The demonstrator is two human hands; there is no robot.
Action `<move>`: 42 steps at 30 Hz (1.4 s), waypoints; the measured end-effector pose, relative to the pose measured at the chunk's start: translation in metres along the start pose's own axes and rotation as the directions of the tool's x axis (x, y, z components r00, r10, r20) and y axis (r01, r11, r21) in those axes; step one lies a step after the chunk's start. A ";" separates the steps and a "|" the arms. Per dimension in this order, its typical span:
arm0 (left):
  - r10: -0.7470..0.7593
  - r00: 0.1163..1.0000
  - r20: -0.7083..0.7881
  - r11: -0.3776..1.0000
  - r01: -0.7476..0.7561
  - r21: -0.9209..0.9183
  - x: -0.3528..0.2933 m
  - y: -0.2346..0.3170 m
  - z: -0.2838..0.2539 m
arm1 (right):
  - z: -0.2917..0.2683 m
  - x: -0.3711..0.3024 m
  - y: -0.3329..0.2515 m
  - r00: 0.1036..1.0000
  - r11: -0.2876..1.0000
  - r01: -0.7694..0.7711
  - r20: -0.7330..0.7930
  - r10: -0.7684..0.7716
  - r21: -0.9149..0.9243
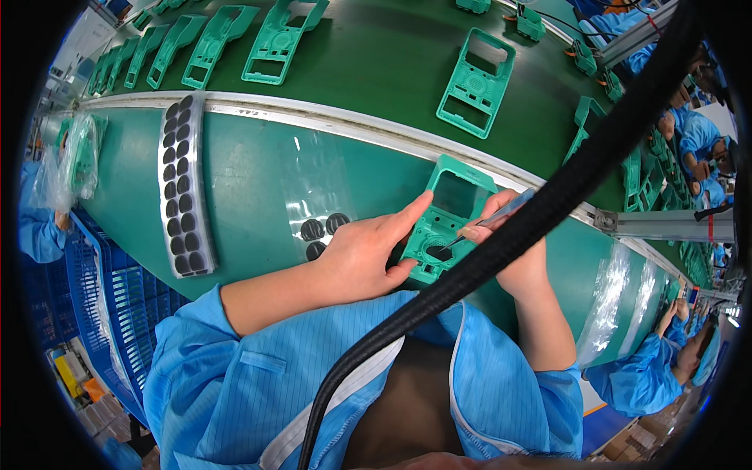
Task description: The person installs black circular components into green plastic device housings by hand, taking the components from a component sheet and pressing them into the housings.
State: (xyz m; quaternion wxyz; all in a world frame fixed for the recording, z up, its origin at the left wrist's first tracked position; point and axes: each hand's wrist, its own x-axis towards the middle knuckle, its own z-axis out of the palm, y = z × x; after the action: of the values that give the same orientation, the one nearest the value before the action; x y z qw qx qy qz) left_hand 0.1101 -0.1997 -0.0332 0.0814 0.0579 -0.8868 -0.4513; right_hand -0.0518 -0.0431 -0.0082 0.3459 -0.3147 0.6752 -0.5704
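A green plastic housing [421, 268] with a rectangular window and a round grille lies on the bench before me. My left hand [360, 254] grips its left edge, with thumb and forefinger spread along the side. My right hand [523, 272] pinches a pair of metal tweezers [507, 210], whose tips reach down to the grille. A dark round pad [440, 253] sits at the tips over the grille; I cannot tell whether it is stuck down. Beside my left hand is a clear sheet [313, 168] with several black round pads [312, 229]. A black cable [407, 313] hides part of my right hand.
A long strip of black round pads [182, 184] lies to the left. Past a metal rail [337, 124], a green conveyor [376, 63] carries several housings [476, 82]. Clear plastic sheets [607, 294] lie right; blue crates [117, 313] stand left. Co-workers [646, 372] sit at the right.
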 end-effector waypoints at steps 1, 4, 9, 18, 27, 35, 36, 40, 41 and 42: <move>0.002 1.000 -0.003 1.000 -0.002 -0.003 0.000 0.000 0.000 | 0.000 0.000 0.000 1.000 1.000 0.000 0.007 0.000 -0.006; -0.047 0.998 0.047 0.999 0.047 -0.010 0.002 0.006 -0.006 | -0.001 0.000 0.007 0.999 0.994 -0.044 -0.010 0.045 0.102; -0.104 0.990 0.100 0.994 0.105 -0.011 0.001 0.006 -0.005 | -0.003 0.001 0.010 0.998 0.994 -0.056 0.003 0.056 0.091; -0.007 1.000 0.009 1.000 0.007 -0.002 0.002 0.001 0.002 | -0.004 0.001 0.010 0.999 0.994 -0.054 0.008 0.053 0.095; -0.027 0.999 0.021 1.000 0.027 -0.005 0.002 0.005 -0.001 | -0.004 0.001 0.012 0.998 0.996 -0.057 0.003 0.057 0.075; -0.117 0.987 0.109 0.993 0.119 -0.004 0.004 0.009 -0.005 | -0.004 0.001 0.014 1.000 0.995 -0.031 0.002 0.031 0.093; -0.119 0.987 0.109 0.993 0.120 -0.004 0.005 0.009 -0.005 | -0.005 0.002 0.014 0.999 0.996 -0.034 -0.002 0.034 0.088; -0.119 0.987 0.105 0.993 0.120 -0.004 0.007 0.011 -0.005 | -0.006 0.002 0.013 0.999 0.996 -0.040 -0.006 0.041 0.082; -0.127 0.986 0.105 0.992 0.127 0.002 0.007 0.011 -0.005 | -0.005 0.002 0.013 0.999 0.996 -0.040 -0.007 0.041 0.082; -0.126 0.986 0.106 0.992 0.127 0.003 0.006 0.009 -0.003 | -0.004 0.001 0.012 0.999 0.996 -0.033 -0.013 0.034 0.078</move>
State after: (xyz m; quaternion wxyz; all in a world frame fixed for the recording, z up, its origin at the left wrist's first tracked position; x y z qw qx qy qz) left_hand 0.1043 -0.1983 -0.0237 0.0056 0.0900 -0.8834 -0.4599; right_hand -0.0561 -0.0404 -0.0197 0.3625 -0.2857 0.6603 -0.5925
